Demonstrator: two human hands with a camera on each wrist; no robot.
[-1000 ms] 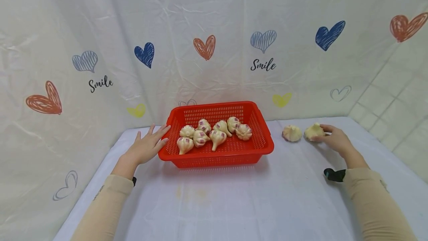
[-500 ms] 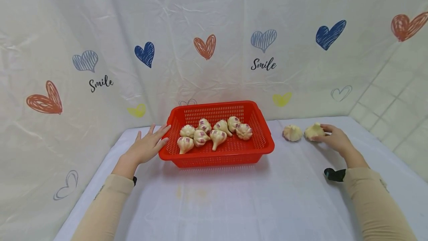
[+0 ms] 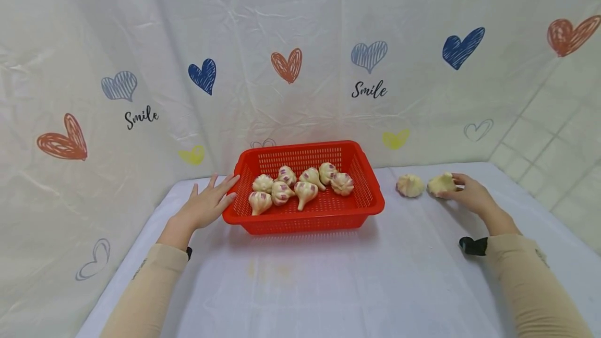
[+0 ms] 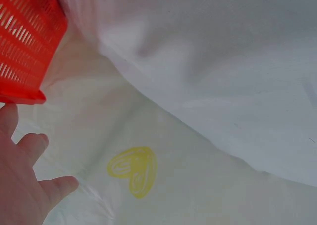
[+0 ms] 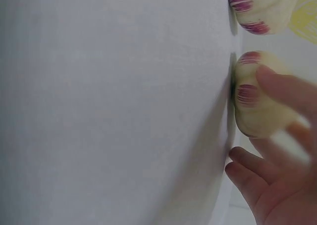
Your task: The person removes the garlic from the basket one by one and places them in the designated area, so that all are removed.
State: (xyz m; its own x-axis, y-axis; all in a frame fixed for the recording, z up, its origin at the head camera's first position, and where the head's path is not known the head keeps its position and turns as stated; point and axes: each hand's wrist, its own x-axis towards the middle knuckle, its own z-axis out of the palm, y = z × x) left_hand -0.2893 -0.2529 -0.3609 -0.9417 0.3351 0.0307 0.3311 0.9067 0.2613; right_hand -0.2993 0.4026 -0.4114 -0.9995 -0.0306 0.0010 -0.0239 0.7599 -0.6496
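Observation:
A red plastic basket stands at the table's far side with several garlic bulbs in it. My left hand has its fingers spread and straight, with fingertips touching the basket's left rim; the left wrist view shows the same fingers at the rim. To the right of the basket, my right hand pinches a garlic bulb on the table. In the right wrist view the thumb lies on that bulb, and part of the fingers is behind it. Another garlic bulb sits just left of the held one.
A white cloth covers the table. Behind and to the left hangs a pale curtain printed with hearts and the word Smile. The basket's back is close to this curtain.
My right wrist has shifted slightly to the right, and the garlic bulb in that hand is turned a little. The left hand and the basket have not visibly moved.

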